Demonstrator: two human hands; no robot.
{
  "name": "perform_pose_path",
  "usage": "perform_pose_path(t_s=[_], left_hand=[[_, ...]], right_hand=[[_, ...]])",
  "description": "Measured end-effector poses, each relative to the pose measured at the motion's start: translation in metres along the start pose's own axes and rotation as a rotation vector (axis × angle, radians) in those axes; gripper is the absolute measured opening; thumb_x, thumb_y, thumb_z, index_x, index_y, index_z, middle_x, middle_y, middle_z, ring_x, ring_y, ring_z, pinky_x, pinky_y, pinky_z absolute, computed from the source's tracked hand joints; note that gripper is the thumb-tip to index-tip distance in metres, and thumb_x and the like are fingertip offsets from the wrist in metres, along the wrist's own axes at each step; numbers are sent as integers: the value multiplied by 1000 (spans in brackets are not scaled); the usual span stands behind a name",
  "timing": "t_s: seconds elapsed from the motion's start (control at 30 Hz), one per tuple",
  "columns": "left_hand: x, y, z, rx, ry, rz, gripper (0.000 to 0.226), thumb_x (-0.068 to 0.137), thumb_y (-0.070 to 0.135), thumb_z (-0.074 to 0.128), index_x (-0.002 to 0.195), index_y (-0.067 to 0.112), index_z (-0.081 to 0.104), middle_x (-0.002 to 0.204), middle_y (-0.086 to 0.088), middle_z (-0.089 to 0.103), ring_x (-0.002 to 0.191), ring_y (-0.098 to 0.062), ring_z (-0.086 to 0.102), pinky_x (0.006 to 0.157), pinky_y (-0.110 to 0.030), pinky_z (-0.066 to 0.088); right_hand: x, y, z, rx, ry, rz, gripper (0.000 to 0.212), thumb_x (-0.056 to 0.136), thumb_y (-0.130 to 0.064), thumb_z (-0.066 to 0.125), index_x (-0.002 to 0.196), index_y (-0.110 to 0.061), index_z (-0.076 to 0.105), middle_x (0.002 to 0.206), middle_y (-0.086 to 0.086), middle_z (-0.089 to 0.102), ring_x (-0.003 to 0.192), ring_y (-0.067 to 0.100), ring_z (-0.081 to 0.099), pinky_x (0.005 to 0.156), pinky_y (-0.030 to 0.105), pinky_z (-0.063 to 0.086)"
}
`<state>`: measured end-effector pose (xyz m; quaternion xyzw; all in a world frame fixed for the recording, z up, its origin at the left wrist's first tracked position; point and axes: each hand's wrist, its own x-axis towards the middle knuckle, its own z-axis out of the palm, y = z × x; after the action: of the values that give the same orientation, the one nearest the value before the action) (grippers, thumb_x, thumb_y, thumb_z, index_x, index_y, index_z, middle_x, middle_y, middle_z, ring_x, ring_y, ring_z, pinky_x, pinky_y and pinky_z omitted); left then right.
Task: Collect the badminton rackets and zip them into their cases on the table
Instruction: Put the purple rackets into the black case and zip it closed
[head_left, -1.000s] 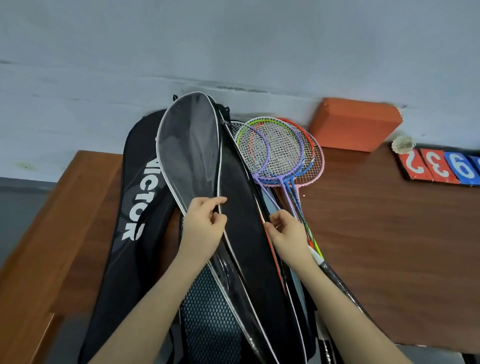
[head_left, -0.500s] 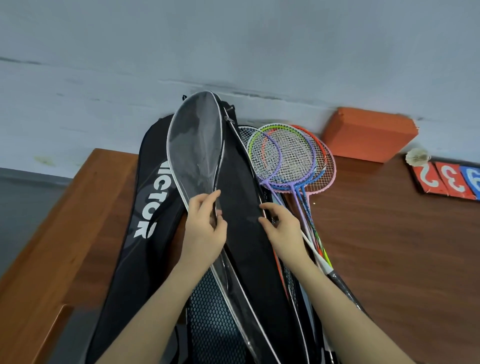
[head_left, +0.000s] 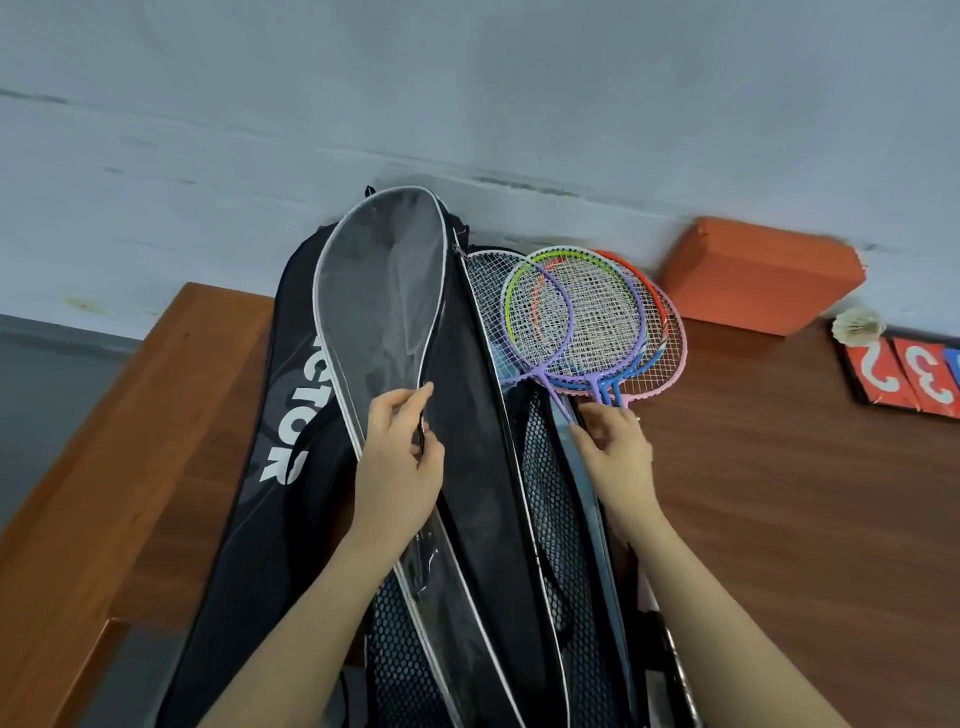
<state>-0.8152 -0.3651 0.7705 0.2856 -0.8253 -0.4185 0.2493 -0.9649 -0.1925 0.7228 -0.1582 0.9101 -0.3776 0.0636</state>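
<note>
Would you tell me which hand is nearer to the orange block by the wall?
Right. The right hand lies at the racket shafts, below and left of the orange block; the left hand pinches the clear racket cover farther left.

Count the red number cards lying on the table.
2. The card showing 2 lies at the far right of the table, just below the shuttlecock. The card showing 3 lies beside it. More may be cut off at the frame edge.

Bright rackets (head_left: 582, 322) beside black cases (head_left: 467, 415)
Frames purple, lime, blue, pink, red; orange block (head_left: 758, 275); red number cards (head_left: 904, 374), one apparently blue.
</note>
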Motion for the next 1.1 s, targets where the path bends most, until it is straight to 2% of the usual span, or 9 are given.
perform_pose_path(t_s=[0.13, 0.3, 0.37, 0.47, 0.6, 0.67, 0.83, 1.0, 1.1], left_hand=[[1, -2, 7, 6, -52, -33, 47, 88, 2, 52, 131, 20, 50, 111, 10, 42, 68, -6, 48, 69, -13, 45], [2, -4, 10, 14, -68, -34, 47, 87, 3, 53, 131, 21, 50, 112, 10, 43, 69, -11, 48, 67, -20, 47], [2, -5, 8, 8, -51, -32, 47, 87, 2, 53, 130, 20, 51, 112, 8, 44, 68, -10, 48, 67, -15, 45], [1, -6, 5, -4, -20, -40, 47, 87, 1, 53, 130, 20, 51, 112, 8, 45, 69, -6, 47, 69, -12, 44], [3, -3, 13, 11, -27, -53, 47, 87, 3, 53, 130, 22, 51, 113, 10, 43, 74, -7, 50, 68, -15, 46], [4, -1, 19, 16, -47, -66, 48, 86, 3, 53, 130, 22, 50, 112, 12, 42, 76, -7, 50, 69, -17, 48], [6, 2, 32, 31, -77, -77, 48, 86, 5, 54, 131, 22, 50, 113, 11, 42, 70, -10, 51, 70, -21, 48], [7, 2, 43, 47, -88, -81, 48, 86, 4, 54, 130, 20, 51, 112, 10, 42, 73, -9, 51, 72, -26, 49], [8, 2, 45, 71, -90, -77, 48, 86, 4, 55, 130, 21, 51, 114, 10, 42, 77, -9, 52, 73, -28, 50]], right_hand=[[13, 6, 7, -305, -103, 1, 30, 90, -28, 55, 119, -20, 58, 103, -2, 61, 99, 20, 56, 90, 35, 23], [32, 0, 21, -410, -141, -89, 22, 91, -16, 50, 110, -16, 61, 87, 3, 68, 90, 28, 60, 89, 34, 27], [33, 4, 20, -396, -93, -142, 18, 88, -10, 53, 101, -12, 65, 80, 6, 68, 81, 32, 60, 89, 38, 33], [29, 13, 10, -318, 44, -197, 22, 81, -2, 61, 100, -7, 70, 77, 12, 68, 70, 36, 61, 72, 42, 45], [20, 16, -8, -246, 164, -168, 23, 83, 0, 61, 104, -4, 70, 78, 14, 65, 67, 37, 59, 55, 32, 40], [16, 19, -13, -229, 177, -110, 23, 84, -1, 59, 104, -5, 69, 79, 15, 63, 69, 37, 58, 54, 31, 37], [10, 31, -19, -209, 171, 25, 20, 88, -5, 55, 103, -4, 68, 90, 14, 64, 81, 36, 59, 62, 34, 41], [4, 46, -17, -324, 99, 36, 12, 88, -10, 54, 94, -8, 65, 80, 5, 58, 69, 33, 56, 53, 31, 35], [5, 49, -17, -324, 61, 64, 13, 88, -14, 54, 98, -12, 62, 85, 0, 56, 72, 29, 55, 56, 30, 33]])
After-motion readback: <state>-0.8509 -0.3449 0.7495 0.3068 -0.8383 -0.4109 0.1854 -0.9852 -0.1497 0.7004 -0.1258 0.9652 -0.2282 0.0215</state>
